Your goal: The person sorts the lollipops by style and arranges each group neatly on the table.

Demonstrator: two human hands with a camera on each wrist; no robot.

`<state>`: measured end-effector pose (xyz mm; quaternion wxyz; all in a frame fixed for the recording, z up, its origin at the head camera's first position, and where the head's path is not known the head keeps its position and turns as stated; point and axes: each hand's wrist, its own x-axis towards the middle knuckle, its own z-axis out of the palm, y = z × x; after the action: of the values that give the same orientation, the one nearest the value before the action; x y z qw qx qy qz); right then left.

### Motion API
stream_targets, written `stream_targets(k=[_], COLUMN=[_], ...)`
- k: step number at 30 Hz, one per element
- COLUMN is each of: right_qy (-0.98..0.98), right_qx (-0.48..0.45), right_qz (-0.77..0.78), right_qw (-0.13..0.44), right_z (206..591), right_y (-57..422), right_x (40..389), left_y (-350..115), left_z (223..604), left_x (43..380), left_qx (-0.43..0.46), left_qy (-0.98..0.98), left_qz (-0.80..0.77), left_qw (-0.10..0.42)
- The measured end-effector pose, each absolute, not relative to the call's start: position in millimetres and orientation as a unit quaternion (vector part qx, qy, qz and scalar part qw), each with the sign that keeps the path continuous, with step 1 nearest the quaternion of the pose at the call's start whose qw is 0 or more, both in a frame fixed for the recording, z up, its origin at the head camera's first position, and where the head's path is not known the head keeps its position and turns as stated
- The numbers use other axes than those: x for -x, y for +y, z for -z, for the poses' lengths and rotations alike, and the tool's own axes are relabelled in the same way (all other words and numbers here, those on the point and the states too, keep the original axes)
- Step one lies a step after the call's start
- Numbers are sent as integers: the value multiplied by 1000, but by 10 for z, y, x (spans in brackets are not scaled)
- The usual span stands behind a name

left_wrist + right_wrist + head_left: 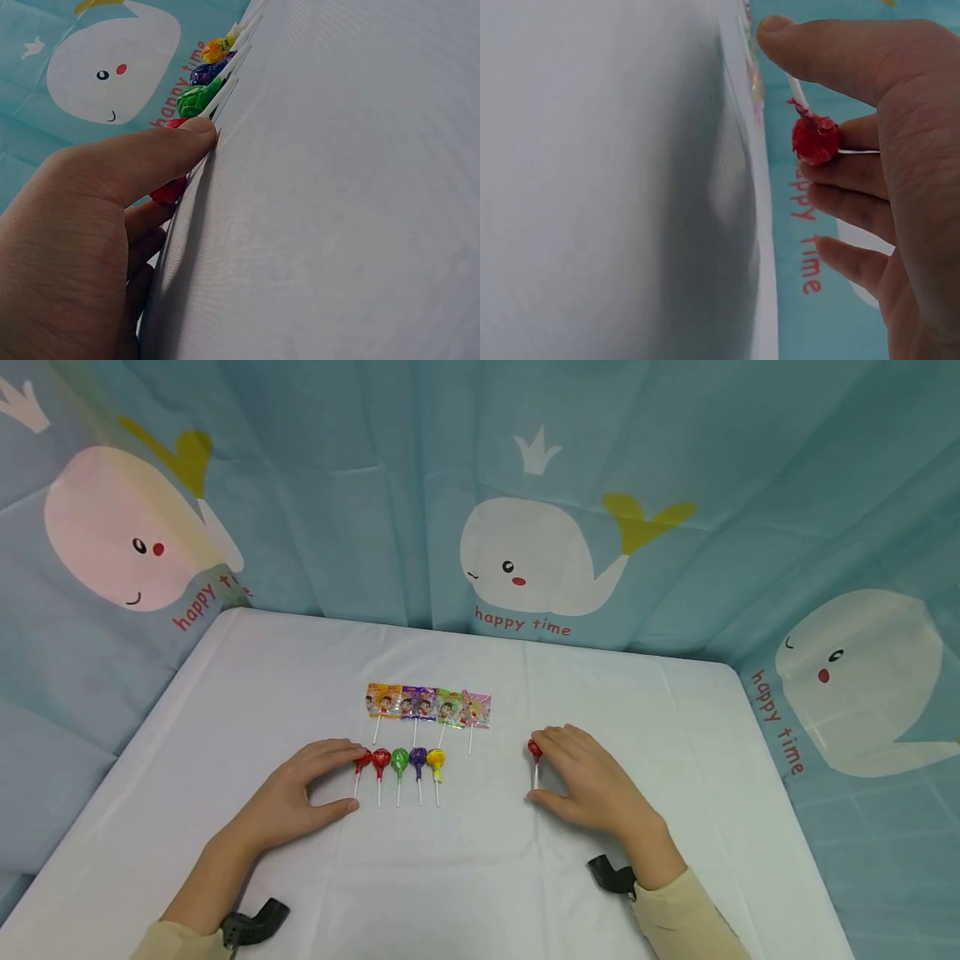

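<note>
My left hand (pixel 303 789) is at the left end of a row of wrapped lollipops, holding a red lollipop (pixel 363 760) with the fingertips at its candy and the thumb by the stick's end. Beside it lie another red lollipop (pixel 381 759), a green lollipop (pixel 400 762), a purple lollipop (pixel 417 760) and a yellow lollipop (pixel 436 760). Farther right, my right hand (pixel 592 785) holds a separate red lollipop (pixel 815 140), its candy against the fingers. The thumb hides part of that stick in the right wrist view.
Behind the row lie flat-packet lollipops: orange (pixel 384 700), purple (pixel 418 703), green (pixel 450 707) and pink (pixel 477 710). A white cloth covers the table (pixel 450 893). A blue curtain (pixel 360 527) with whale prints surrounds its back and sides.
</note>
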<state>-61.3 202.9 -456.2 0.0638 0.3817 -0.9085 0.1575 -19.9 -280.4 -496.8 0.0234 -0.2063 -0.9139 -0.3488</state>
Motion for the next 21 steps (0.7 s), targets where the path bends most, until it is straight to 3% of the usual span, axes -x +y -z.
stream_targets(k=[21], right_qy=[-887], right_qx=[-429], right_qz=[-155], right_qw=[80], right_z=[4530], right_y=[1716], right_x=[600], left_y=[-2807], left_z=[4976], left_x=[196], left_qx=[207], left_qy=[-913], left_qz=[349], left_qw=[26])
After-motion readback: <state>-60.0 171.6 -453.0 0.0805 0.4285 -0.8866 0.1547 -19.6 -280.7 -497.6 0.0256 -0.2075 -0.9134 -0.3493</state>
